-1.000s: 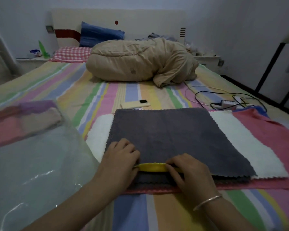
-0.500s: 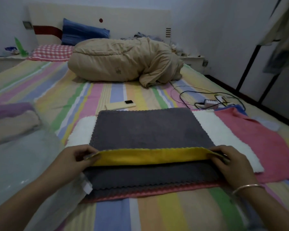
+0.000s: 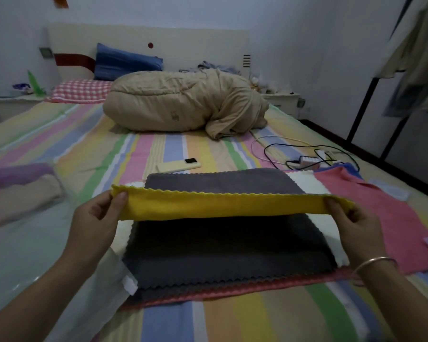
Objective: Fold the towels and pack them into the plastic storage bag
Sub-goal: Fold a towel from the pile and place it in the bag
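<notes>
Both hands hold up the near edge of the top towel, which is grey on the upper side & yellow on the underside. The left hand pinches the left corner w/ thumb on the yellow face; the right hand pinches the right corner the same way, a metal bangle on that wrist. Between the hands the lifted edge is stretched in a yellow band w/ zigzag border, above the stack; the far part of this towel lies flat.

Under it is a stack of towels on the bed: a dark grey towel directly below, then a white towel showing at the left & right sides, then a pink towel which goes out to the right & along the near edge. A blue cloth shows only a corner behind the pink one.

The plastic storage bag lies on the bed at the left, just beside the stack; its near corner touches the stack's left side. Inside, at the far end, are folded towels, purple, beige & pink, blurred through the plastic.

Further on the striped sheet: a phone near the stack's far edge, a charger w/ cables to the right, a rolled beige quilt, a checked pillow & a blue pillow by the headboard.
</notes>
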{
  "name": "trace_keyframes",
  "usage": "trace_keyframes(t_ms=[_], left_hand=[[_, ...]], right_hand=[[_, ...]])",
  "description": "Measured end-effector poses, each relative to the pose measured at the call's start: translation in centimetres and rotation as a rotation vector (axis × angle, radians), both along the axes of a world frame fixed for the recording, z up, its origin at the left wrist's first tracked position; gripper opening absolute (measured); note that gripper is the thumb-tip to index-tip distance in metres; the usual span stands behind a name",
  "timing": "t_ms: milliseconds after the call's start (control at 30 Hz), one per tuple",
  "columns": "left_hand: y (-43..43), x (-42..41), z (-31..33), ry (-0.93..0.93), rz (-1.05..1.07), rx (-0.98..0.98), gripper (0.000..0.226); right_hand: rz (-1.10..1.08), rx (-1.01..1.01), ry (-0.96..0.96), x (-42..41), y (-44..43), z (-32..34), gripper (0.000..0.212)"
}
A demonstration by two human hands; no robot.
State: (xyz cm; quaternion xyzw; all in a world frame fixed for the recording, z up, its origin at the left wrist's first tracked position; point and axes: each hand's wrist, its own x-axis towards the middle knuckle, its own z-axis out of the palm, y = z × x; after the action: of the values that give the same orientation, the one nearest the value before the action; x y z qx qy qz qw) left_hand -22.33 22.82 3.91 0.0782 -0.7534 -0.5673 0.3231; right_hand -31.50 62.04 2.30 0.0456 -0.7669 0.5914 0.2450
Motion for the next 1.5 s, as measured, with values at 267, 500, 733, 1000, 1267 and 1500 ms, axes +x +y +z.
trace_keyframes(t_ms=[267,500,733,1000,1267,1500], left_hand=[[-0.4,2.6,-1.0,0.053,0.07,-0.184,0.017],[-1.3,0.5,-3.5,-0.149,0.158,-0.278,0.065],[-2.7,-6.8,-4.7,-0.287,0.286,-0.493,0.039],[-5.2,-11.8,-6.7,-0.442,0.343,-0.554,0.028],[-5.0,-12.4,-7.2,-0.59,0.346,-0.638,0.03],[-0.5,-10.8,-3.8,-0.253,0.27,-0.965,0.041]], right_hand=[[0.075,-0.069,0.001,2.3,0.4,0.6,0.018],[0.104,0.017,-0.092,0.0,-0.7,-1.3,0.017],[0.007,0.3,-0.23,-8.5,-3.3,-1.6,0.033],[-0.11,0.599,-0.382,-14.2,-5.4,-2.7,0.035],[-0.193,0.823,-0.52,-14.2,-5.9,-3.1,0.049],[-0.146,0.622,-0.197,-5.4,-6.7,-0.8,0.013]])
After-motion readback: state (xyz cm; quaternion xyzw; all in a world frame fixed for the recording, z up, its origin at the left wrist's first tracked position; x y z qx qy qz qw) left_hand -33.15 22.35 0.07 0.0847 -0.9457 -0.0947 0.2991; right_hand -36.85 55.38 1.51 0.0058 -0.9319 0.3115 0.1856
